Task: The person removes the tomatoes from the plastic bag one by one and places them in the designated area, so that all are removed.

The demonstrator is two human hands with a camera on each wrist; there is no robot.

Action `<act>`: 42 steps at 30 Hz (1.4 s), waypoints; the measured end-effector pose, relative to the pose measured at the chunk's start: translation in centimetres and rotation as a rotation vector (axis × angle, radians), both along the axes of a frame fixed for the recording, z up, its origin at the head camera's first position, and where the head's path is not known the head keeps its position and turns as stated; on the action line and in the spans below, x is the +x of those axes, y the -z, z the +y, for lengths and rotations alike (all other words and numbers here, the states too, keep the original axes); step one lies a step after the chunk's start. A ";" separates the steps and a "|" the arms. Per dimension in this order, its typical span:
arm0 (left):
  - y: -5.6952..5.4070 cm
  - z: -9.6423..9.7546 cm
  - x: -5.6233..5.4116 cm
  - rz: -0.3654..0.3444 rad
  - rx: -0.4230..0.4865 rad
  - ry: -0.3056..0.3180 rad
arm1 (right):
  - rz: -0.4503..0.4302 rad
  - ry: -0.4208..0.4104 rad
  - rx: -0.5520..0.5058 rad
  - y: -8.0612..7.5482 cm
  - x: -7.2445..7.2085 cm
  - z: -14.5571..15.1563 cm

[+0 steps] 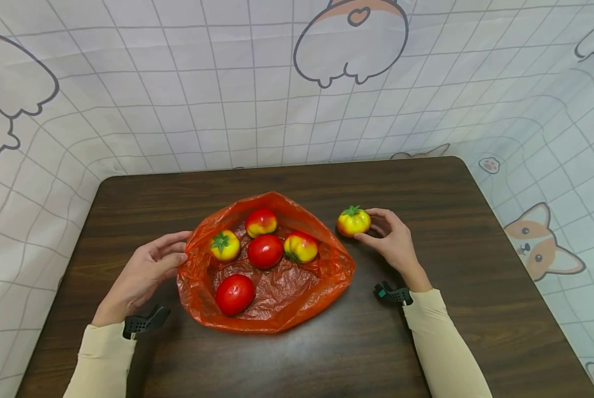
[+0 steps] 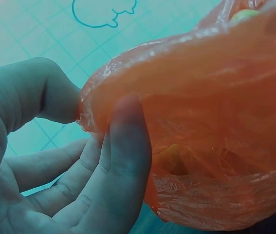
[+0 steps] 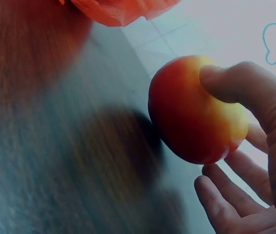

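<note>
A red plastic bag (image 1: 272, 326) stands wide open at the middle of the table, with several red and yellow tomatoes inside, among them a red tomato (image 1: 235, 294) near its front. At the bag's left rim my left hand (image 1: 150, 268) pinches the plastic between thumb and fingers; the left wrist view shows the fingertips through the thin film. To the right of the bag, my right hand (image 1: 393, 237) holds a yellow-red tomato (image 1: 353, 222) with a green leafy top. In the right wrist view the thumb lies on the tomato's side and the fingers are beneath it.
The dark wooden table (image 1: 287, 365) ends at a back edge against a wall covering (image 1: 177, 110) with a grid and cartoon dogs. A black wrist strap (image 1: 145, 320) sits on the left arm, another (image 1: 393, 294) on the right.
</note>
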State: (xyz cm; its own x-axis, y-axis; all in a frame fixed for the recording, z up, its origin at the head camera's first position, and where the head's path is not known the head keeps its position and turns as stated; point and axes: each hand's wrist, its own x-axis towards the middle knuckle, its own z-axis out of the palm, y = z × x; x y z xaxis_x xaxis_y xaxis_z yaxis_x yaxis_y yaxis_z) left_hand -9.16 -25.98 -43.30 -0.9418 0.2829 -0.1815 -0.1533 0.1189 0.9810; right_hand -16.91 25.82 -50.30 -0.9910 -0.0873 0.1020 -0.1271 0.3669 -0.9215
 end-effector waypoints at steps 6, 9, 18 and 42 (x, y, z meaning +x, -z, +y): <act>0.1 0.0 0.0 -0.015 -0.016 -0.007 | 0.013 0.016 0.013 -0.4 0.1 0.3; 0.1 0.0 0.0 -0.018 -0.012 -0.005 | 0.012 0.019 0.021 -0.8 0.2 0.4; 0.2 -0.3 -0.1 -0.017 0.000 0.005 | 0.031 0.011 0.041 -2.2 0.7 0.3; 0.9 -0.2 -0.5 -0.028 0.019 -0.002 | 0.204 -0.050 0.059 -7.1 1.6 -1.9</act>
State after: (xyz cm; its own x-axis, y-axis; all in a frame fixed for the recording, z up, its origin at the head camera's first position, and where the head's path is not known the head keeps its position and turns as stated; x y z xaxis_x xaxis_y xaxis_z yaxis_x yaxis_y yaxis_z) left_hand -9.68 -26.14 -44.19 -0.9369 0.2848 -0.2027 -0.1812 0.1003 0.9783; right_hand -15.29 23.95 -43.21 -0.9446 -0.1478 0.2930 -0.3281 0.4077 -0.8522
